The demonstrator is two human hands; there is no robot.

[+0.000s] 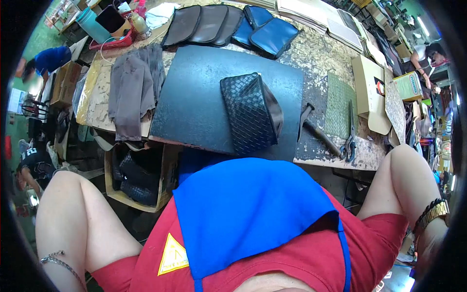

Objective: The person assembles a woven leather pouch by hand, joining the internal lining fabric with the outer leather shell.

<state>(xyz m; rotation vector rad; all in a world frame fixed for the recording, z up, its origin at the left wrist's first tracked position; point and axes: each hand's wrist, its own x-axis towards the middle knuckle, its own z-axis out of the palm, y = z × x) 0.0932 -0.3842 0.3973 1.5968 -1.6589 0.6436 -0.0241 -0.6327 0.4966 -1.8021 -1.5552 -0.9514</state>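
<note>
Both of my forearms are raised, bent at the elbows, and run down out of the frame's lower corners, so neither hand shows. A chain bracelet [63, 263] is on my left wrist and a gold watch [433, 214] on my right. A black woven-pattern bag [250, 114] rests on the dark board [194, 87] before me, its side panel facing right. Neither arm touches it. Right of the board lie a hammer [318, 134], scissors [349, 141] and a green textured sheet [340, 107].
Brown pouches [206, 24] and blue pouches [275, 36] lie at the back. Grey cloth pieces [131, 92] hang over the table's left edge, above a box [163, 182] of black material. An open carton [367, 92] stands right. People [51, 58] are at both sides.
</note>
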